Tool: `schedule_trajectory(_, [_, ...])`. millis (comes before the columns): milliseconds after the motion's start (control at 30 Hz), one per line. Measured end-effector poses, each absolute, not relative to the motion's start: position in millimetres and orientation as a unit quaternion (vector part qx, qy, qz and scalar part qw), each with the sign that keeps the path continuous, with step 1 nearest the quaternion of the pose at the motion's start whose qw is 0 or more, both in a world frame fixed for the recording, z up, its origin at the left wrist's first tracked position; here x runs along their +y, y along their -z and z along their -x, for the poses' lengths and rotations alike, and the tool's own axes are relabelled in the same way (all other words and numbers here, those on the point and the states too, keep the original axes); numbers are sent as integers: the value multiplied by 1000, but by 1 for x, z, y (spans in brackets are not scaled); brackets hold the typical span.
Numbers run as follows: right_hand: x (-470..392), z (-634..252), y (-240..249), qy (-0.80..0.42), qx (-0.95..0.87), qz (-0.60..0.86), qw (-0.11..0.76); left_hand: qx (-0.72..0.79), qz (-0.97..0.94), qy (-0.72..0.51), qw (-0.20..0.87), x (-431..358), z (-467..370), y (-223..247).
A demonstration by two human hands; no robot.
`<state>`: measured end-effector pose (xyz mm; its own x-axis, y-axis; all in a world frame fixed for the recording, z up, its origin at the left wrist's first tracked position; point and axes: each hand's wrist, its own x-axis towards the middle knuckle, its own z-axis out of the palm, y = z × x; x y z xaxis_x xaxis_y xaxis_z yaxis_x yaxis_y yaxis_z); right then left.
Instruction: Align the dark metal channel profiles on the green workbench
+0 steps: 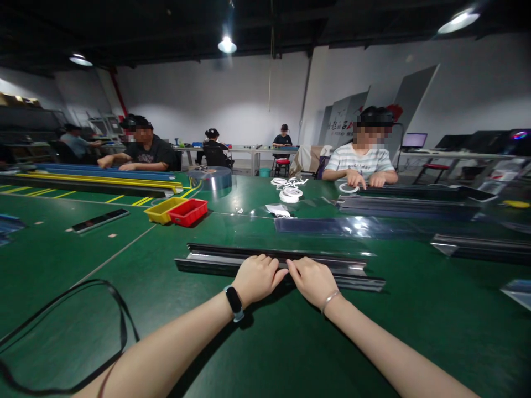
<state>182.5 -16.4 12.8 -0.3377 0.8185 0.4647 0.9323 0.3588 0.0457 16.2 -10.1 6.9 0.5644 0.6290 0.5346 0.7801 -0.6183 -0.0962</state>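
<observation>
A long black channel-shaped strip (207, 265) with a shiny inner face lies crosswise on the green table (265, 342). My left hand (258, 279) is closed over its middle, fingers curled onto the strip and thumb pointing right. Just to the right, my right hand (312, 281) grips the same strip, its thumb almost touching the left one. Both palms face down, and the undersides of the fingers are hidden. A clear film edge (352, 253) shows right behind the strip.
Beyond are a red bin (188, 212), a yellow bin (162, 210), a phone (100, 220), white coils (291, 194) and clear film strips (323, 226). More dark profiles (489, 249) lie right. A black cable (120, 309) loops at left. Two people work across the table.
</observation>
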Motion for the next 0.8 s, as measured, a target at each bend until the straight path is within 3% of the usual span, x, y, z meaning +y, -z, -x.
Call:
schedule_trajectory(533, [-15, -196, -19, 197, -820, 528, 99, -455, 843, 228, 174, -13, -14, -6])
schedule_trajectory(800, [-15, -192, -19, 171, -819, 531, 138, -425, 851, 245, 186, -8, -11, -14])
